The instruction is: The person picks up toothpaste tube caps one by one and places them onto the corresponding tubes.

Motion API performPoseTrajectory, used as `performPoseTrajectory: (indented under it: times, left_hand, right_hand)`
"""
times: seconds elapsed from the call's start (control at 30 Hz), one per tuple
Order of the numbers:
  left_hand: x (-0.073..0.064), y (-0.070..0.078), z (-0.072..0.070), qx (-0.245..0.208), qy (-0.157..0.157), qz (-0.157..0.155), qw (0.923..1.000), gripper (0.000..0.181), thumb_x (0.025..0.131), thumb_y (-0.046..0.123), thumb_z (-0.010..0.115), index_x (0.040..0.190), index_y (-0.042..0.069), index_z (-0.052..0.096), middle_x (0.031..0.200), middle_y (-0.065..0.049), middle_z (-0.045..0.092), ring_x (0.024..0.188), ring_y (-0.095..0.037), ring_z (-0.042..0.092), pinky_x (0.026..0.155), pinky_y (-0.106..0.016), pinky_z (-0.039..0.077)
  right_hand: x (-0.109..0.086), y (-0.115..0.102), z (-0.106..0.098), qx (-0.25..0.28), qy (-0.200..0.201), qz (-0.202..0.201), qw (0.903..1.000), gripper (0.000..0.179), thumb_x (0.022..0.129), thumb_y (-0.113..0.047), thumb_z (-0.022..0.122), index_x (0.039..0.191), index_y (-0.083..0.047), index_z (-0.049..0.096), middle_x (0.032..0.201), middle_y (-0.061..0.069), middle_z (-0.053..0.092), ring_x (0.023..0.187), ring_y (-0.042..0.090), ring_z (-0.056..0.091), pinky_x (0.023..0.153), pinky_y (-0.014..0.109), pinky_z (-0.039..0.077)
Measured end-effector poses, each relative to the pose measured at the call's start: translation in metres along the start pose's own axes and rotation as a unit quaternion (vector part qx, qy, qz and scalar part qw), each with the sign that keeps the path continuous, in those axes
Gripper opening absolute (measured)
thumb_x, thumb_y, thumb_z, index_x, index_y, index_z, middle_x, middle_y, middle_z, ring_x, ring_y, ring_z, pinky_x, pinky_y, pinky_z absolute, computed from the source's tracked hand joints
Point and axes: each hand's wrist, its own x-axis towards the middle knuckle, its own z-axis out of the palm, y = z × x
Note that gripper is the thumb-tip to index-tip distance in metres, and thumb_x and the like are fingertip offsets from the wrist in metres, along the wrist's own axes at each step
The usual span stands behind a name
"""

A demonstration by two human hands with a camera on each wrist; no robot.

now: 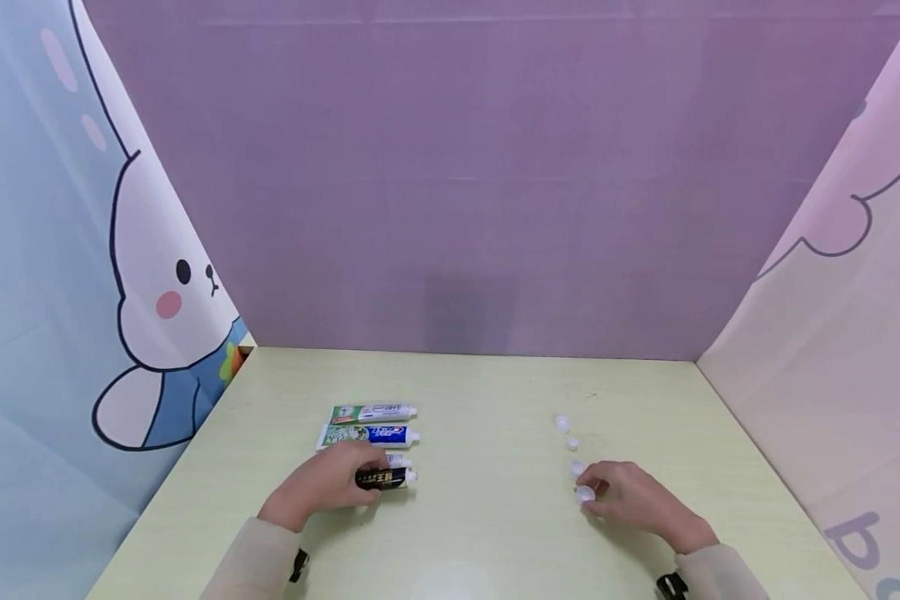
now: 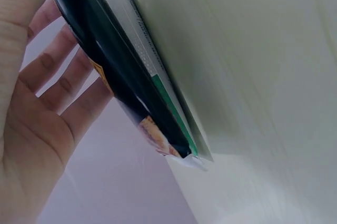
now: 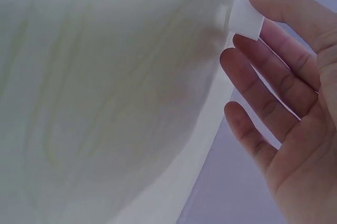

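Observation:
My left hand (image 1: 336, 477) grips a black toothpaste tube (image 1: 382, 479) between thumb and fingers, its uncapped nozzle end pointing right. In the left wrist view the black tube (image 2: 108, 50) runs close alongside a white and green tube (image 2: 152, 60). Behind it in the head view, a third toothpaste tube (image 1: 400, 460) is mostly hidden by the hand. Over on the right, my right hand (image 1: 636, 498) pinches a white cap (image 1: 585, 494) by its sides. The right wrist view shows this cap (image 3: 246, 16) between thumb and fingertips.
Farther back on the left lie a blue and green toothpaste tube (image 1: 371, 436) and a green and white one (image 1: 375, 412). More white caps (image 1: 562, 423) form a row on the right of the pale table (image 1: 487, 517). A purple cloth (image 1: 457, 183) hangs behind, with printed cloths at both sides.

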Motion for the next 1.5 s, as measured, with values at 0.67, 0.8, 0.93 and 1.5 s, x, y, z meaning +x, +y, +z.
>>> performPoseTrajectory:
  times: [0.67,0.8,0.93,1.5]
  left_hand:
    - [0.015,0.009,0.0,0.018,0.02,0.017,0.9995,0.028,0.078,0.024,0.081,0.104,0.022,0.071,0.101,0.013,0.066,0.089,-0.004,0.058,0.08,-0.029,0.053]
    - [0.019,0.01,0.002,0.016,0.023,0.019,0.9994,0.029,0.077,0.023,0.079,0.105,0.022,0.071,0.101,0.013,0.065,0.088,-0.005,0.058,0.079,-0.029,0.052]
    - [0.022,0.01,0.003,0.023,0.022,0.021,0.9993,0.031,0.076,0.023,0.079,0.106,0.022,0.07,0.102,0.013,0.065,0.089,-0.005,0.057,0.08,-0.029,0.052]
    - [0.033,0.022,0.007,0.021,0.03,0.049,0.9981,0.03,0.077,0.021,0.078,0.105,0.02,0.07,0.1,0.01,0.064,0.085,-0.006,0.056,0.075,-0.026,0.051]
  right_hand:
    - [0.004,-0.006,-0.004,0.051,-0.006,0.018,0.9985,0.021,0.088,-0.015,0.078,0.107,-0.008,0.071,0.106,-0.001,0.069,0.081,0.006,0.063,0.063,0.025,0.055]
    - [0.005,-0.008,-0.005,0.042,0.001,0.007,0.9991,0.022,0.087,-0.014,0.078,0.107,-0.008,0.071,0.105,-0.002,0.068,0.082,0.007,0.064,0.064,0.025,0.054]
    - [0.007,-0.011,-0.004,0.024,0.016,-0.022,0.9993,0.021,0.086,-0.011,0.076,0.106,-0.006,0.07,0.104,-0.001,0.068,0.084,0.009,0.065,0.067,0.025,0.055]
    - [0.021,-0.021,0.003,-0.005,0.052,-0.101,0.9936,0.021,0.083,-0.003,0.074,0.104,-0.007,0.069,0.1,-0.004,0.066,0.085,0.009,0.064,0.073,0.031,0.057]
